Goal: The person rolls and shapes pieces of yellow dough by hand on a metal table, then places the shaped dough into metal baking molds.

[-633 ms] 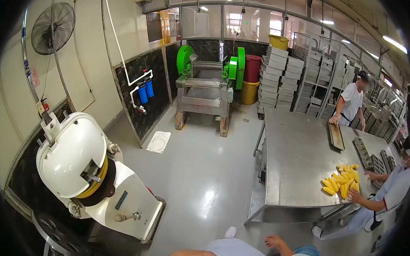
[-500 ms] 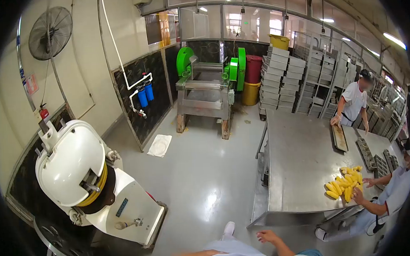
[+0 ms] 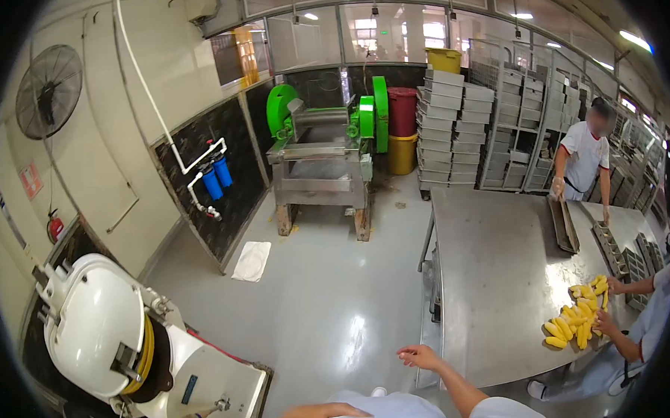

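My right hand (image 3: 421, 356) is held out over the floor beside the near left corner of the steel table (image 3: 487, 277), fingers apart and holding nothing. Low in the view, my left hand (image 3: 335, 412) rests against the front of my white clothing (image 3: 389, 410); its fingers lie flat and hold nothing. Yellow pieces (image 3: 575, 318) lie in a pile on the table, at the hands of a co-worker on the right. Another person stands at the far side, one hand on a long tray (image 3: 564, 225).
A white machine (image 3: 97, 324) stands at the left. Ahead is a roller machine (image 3: 321, 150) with green wheels, beside stacked trays (image 3: 444, 129) and red and yellow bins. A white cloth (image 3: 252, 261) lies on the floor. Metal moulds (image 3: 609, 248) sit on the table's right side.
The view has shifted, with the white machine lower and further left. My right hand has risen and reaches further forward. The far person now tilts the tray and reaches toward the moulds.
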Demonstrator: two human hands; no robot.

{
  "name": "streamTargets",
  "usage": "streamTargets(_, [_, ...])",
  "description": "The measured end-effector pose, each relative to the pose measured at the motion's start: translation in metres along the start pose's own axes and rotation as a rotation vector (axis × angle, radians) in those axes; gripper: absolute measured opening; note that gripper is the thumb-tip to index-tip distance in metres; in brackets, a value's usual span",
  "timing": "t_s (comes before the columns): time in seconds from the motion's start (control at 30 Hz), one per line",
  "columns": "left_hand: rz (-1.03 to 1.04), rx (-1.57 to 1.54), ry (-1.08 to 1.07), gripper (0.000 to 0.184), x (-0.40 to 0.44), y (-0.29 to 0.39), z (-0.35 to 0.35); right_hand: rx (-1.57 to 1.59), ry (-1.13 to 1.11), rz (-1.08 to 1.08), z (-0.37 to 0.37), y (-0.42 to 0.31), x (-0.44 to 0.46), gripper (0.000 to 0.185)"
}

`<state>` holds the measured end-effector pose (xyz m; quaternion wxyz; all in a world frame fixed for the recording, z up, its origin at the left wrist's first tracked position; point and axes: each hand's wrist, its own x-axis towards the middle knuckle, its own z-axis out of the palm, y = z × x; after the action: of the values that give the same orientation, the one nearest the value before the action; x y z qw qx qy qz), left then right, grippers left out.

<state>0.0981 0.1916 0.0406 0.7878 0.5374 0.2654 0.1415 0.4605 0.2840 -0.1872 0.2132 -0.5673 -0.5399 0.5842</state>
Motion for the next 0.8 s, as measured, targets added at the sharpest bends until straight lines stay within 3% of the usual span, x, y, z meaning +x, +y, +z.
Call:
streamTargets(0.23, [0.048, 0.252, -0.347, 0.056, 0.115, 0.015, -0.061, 0.077, 0.194, 0.013, -0.061, 0.020, 0.002, 0.032])
streamTargets(0.33, [0.054, 0.334, -0.484, 0.055, 0.146, 0.025, -0.092, 0.199, 0.306, 0.160, -0.067, 0.027, -0.011, 0.036])
streamTargets(0.53, [0.104, 0.428, -0.689, 0.054, 0.190, 0.039, -0.159, 0.360, 0.386, 0.238, -0.064, 0.069, 0.008, 0.036])
streamTargets(0.8, [0.118, 0.425, -0.849, 0.055, 0.230, 0.080, -0.237, 0.406, 0.497, 0.161, -0.071, -0.026, 0.092, 0.030])
